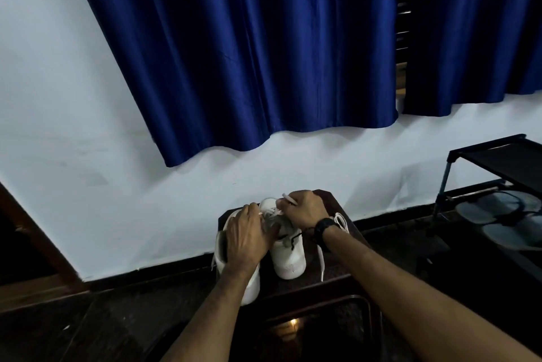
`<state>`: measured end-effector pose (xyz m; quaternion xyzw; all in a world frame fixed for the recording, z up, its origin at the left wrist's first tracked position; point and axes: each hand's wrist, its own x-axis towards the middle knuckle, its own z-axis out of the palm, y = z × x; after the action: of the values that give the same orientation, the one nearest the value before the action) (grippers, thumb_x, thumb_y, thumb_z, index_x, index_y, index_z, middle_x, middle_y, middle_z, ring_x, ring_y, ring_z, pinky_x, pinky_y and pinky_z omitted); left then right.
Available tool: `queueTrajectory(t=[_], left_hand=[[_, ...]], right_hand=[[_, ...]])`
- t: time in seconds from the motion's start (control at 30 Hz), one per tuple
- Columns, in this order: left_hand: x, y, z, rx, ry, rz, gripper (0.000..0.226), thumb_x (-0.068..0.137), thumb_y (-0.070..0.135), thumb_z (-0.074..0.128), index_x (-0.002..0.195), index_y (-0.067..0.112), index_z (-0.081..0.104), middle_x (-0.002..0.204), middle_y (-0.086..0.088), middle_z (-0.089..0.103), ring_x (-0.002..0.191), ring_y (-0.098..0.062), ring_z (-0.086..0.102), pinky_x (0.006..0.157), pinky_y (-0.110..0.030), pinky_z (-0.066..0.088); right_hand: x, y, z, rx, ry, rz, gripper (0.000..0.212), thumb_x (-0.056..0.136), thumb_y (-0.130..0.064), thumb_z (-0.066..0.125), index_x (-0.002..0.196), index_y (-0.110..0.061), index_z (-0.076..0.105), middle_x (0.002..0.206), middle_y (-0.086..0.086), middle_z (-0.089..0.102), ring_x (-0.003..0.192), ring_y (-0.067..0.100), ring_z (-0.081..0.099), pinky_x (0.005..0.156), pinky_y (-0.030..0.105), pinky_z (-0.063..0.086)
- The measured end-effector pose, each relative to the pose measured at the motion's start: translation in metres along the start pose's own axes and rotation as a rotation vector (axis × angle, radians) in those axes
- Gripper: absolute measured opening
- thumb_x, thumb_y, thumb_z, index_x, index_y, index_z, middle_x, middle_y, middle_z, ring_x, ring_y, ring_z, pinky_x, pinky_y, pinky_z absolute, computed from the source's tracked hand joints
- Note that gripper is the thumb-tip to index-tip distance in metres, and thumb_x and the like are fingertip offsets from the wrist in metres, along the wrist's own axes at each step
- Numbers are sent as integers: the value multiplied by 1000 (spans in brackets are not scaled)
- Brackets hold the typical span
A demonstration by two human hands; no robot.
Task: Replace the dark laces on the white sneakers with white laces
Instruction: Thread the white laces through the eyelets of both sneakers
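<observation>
The right hand pinches a thin white lace above the far white leather sneaker. The left hand lies flat-fingered across the near white sneaker. Both stand on a small dark wooden table, whose far edge meets the white wall.

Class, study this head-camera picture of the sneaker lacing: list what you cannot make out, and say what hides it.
- Eyelets of the right sneaker: covered by the right hand and left hand.
- Left sneaker: its top lies under the left hand, so lacing is unseen.
- Dark lace: too small and dim to trace.
- White lace: the far end vanishes inside the right hand.
</observation>
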<state>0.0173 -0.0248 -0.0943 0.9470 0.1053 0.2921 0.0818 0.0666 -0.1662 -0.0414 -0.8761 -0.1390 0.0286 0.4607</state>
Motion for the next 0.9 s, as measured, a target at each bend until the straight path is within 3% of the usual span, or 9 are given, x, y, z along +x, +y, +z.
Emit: queueTrajectory(t=[0.1,0.23,0.33,0.4,0.47,0.6,0.73,0.8,0.9], left_hand=[[-4,2,-9,71,-4,11,49,83,61,41,85,15,58,83,-4,65,82,-26,63,70,-37,43],[19,7,-41,27,-223,-119,47,81,64,57,84,18,65,90,-5,68,87,-29,66,68,-33,47],[70,6,-89,-123,-481,-314,41,76,58,68,76,16,71,81,-6,66,71,-24,62,60,-26,44],[95,8,-127,-264,-591,-361,33,84,44,68,70,14,74,65,-2,54,53,-16,43,49,-23,32],[110,8,-159,-369,-594,-385,29,89,34,65,71,13,74,61,0,42,51,-13,29,47,-22,22],[123,12,-202,-386,-586,-344,22,89,28,68,75,12,73,60,2,40,51,-12,27,45,-22,20],[134,30,-231,-347,-487,-246,24,81,36,77,72,14,75,57,4,54,54,-10,43,50,-21,33],[139,39,-239,-276,-434,-174,22,82,37,76,73,16,77,58,5,61,49,-4,49,45,-17,35],[142,49,-244,-215,-394,-85,20,82,32,77,73,14,76,65,1,68,49,-4,56,46,-16,39]], right_hand=[[0,-14,-10,132,-8,-31,29,94,-38,55,82,-21,76,93,0,73,94,16,65,77,24,43],[7,-37,-33,70,-23,-60,37,98,-40,48,90,-17,76,99,5,71,95,19,62,86,28,43],[14,-58,-57,35,-101,-36,43,100,-42,43,92,-15,75,84,4,64,72,19,55,67,28,44],[19,-72,-73,47,-187,18,44,101,-42,39,84,-16,70,69,1,53,53,15,40,48,24,33],[25,-84,-88,4,-298,27,43,102,-37,37,80,-17,67,67,2,48,49,14,32,42,21,26],[30,-111,-122,-209,-469,-18,23,96,-21,54,90,-13,74,69,0,52,50,10,30,41,18,24],[25,-142,-146,-397,-394,-86,24,84,-28,73,88,-5,76,63,1,60,49,11,39,40,19,27],[26,-152,-152,-450,-300,-131,29,78,-31,77,86,-3,76,72,7,69,57,14,50,42,19,34],[22,-163,-160,-525,-250,-176,17,79,-23,73,84,-7,76,90,12,75,56,14,53,45,19,41]])
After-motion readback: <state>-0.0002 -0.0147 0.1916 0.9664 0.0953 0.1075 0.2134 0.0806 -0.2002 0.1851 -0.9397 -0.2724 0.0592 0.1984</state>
